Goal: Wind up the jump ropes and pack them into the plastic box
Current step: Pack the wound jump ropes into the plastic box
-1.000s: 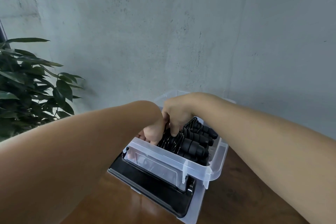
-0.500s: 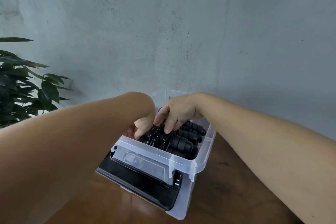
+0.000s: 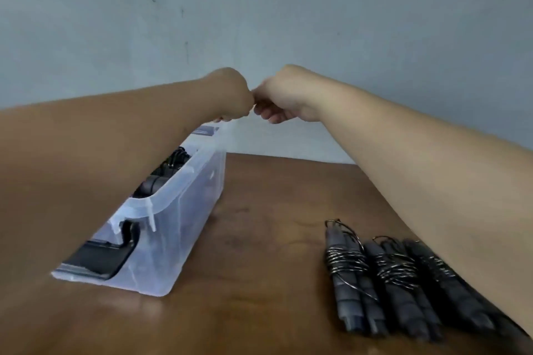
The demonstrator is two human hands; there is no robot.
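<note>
Where the hands are: the left hand [image 3: 230,92] and right hand [image 3: 281,101] are raised together, touching or nearly so, above and just beyond the far end of the plastic box [image 3: 178,210].
State of the hands: both have the fingers curled under. The right hand's fingertips point down and hold nothing I can see; the left hand's fingers are hidden behind its own wrist, so whether it holds anything I cannot tell.
Ropes still out: three wound jump ropes [image 3: 383,277] lie side by side on the table [image 3: 259,239], low and to the right, partly under the right forearm.
Direction from the hands: the bundles lie toward the person and to the right of both hands, well apart from them.
Long axis: each bundle runs roughly away from the person, leaning a little to the left at the far end.
Nearer hand: the right, in my judgement; its arm already passes over the outermost bundle, while the left arm lies across the box.
Look of the ropes: dark grey handles laid in pairs, with thin shiny cord wrapped round the middle and a small loop sticking out at the far end. The picture is blurred here.
Ropes already packed: dark handles and cord show inside the box beside the left forearm.
Box: clear plastic, long side angled away, with a black piece at its near end.
</note>
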